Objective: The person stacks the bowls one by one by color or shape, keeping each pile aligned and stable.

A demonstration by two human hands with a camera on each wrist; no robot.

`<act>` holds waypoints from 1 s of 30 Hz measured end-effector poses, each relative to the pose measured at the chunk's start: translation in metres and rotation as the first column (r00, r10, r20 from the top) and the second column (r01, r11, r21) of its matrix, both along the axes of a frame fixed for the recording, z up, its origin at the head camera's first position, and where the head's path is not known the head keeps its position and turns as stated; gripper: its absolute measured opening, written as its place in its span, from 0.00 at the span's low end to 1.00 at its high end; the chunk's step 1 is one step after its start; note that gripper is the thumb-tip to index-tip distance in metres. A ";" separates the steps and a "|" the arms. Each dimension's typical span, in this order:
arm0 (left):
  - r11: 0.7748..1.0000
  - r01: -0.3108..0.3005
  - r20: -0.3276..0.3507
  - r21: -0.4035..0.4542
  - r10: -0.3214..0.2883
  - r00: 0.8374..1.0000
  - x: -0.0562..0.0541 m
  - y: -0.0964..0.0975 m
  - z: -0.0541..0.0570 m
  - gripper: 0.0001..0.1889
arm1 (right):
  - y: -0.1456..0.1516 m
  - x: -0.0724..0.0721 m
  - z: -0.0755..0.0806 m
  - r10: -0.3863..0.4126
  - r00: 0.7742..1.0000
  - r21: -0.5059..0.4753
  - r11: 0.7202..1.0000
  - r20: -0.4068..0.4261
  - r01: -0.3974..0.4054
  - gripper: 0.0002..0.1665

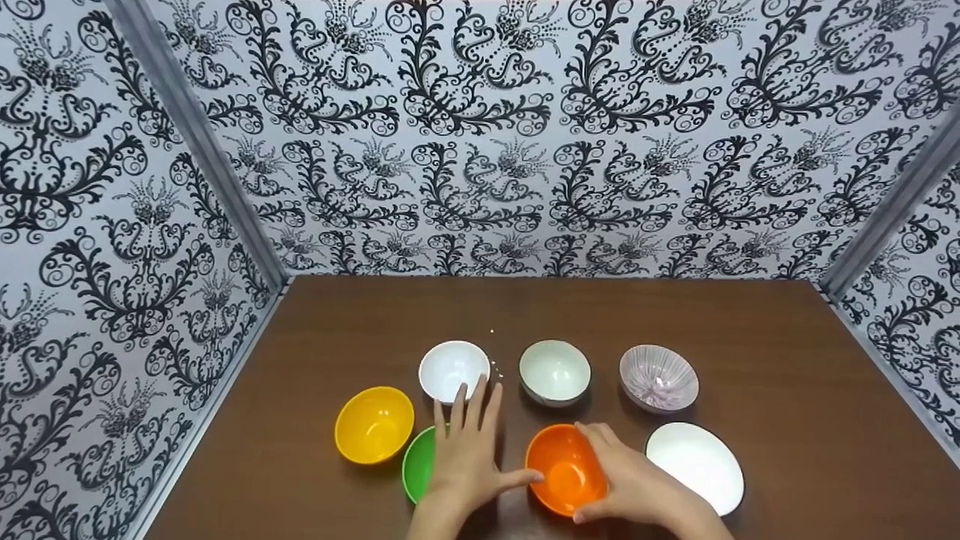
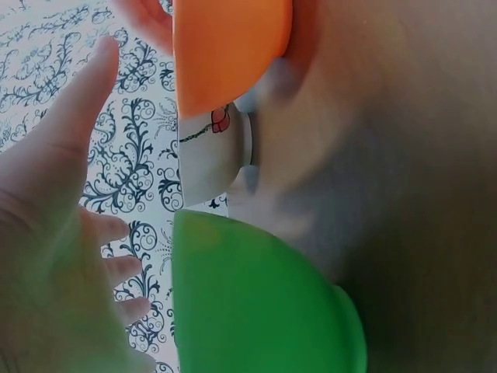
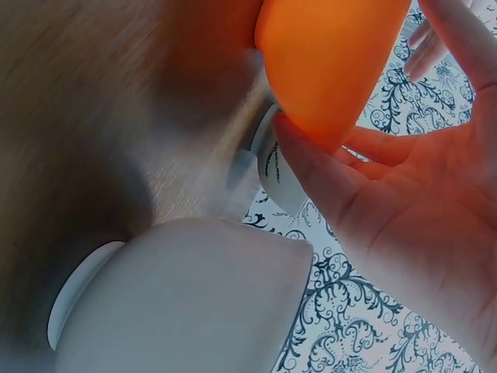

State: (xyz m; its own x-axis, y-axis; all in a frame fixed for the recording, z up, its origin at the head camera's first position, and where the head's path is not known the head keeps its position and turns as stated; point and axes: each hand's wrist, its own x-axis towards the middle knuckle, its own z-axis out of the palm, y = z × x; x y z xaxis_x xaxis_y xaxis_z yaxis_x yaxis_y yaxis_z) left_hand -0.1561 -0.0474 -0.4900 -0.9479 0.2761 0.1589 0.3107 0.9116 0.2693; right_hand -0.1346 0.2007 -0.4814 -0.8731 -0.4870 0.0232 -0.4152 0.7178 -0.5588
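My right hand (image 1: 634, 480) grips the right side of an orange bowl (image 1: 562, 465), fingers at its far rim and thumb at its near edge. In the right wrist view, fingers lie against the orange bowl's outer wall (image 3: 326, 70). My left hand (image 1: 469, 457) is spread with straight fingers above a green bowl (image 1: 418, 465), hiding much of it. Its thumb points right and overlaps the orange bowl's left rim in the head view. From the left wrist, the palm shows above the green bowl (image 2: 248, 303), with nothing in the fingers.
A yellow bowl (image 1: 375, 426) stands left of the green one. Behind are a white bowl (image 1: 450, 367), a pale green bowl (image 1: 555, 371) and a striped pinkish bowl (image 1: 658, 379). Another white bowl (image 1: 697, 465) sits beside my right forearm. Patterned walls (image 1: 480, 150) border the brown table (image 1: 300, 337).
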 end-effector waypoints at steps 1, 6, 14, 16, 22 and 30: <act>1.000 -0.002 -0.008 0.002 0.002 1.000 0.001 -0.001 -0.001 0.68 | -0.001 0.000 0.000 0.002 1.000 -0.003 1.000 0.002 -0.002 0.68; 0.999 -0.032 -0.055 0.010 0.033 0.998 0.009 -0.007 -0.003 0.66 | -0.002 0.001 0.002 0.010 1.000 -0.017 1.000 0.009 -0.010 0.68; 0.994 -0.093 -0.063 0.055 0.096 0.993 0.020 -0.021 -0.003 0.65 | -0.001 0.001 0.002 0.004 1.000 -0.028 1.000 0.014 -0.004 0.68; 0.991 -0.115 -0.029 0.069 0.117 0.993 0.023 -0.026 -0.003 0.65 | -0.001 0.001 0.002 0.003 1.000 -0.024 1.000 0.021 -0.003 0.69; 0.981 -0.160 -0.040 0.107 0.165 0.986 0.031 -0.040 -0.005 0.64 | -0.001 0.000 0.001 0.001 0.999 -0.009 1.000 0.039 0.000 0.70; 0.971 -0.203 -0.050 0.125 0.210 0.976 0.041 -0.051 -0.013 0.65 | -0.001 0.000 -0.001 0.013 0.999 -0.021 1.000 0.045 -0.013 0.70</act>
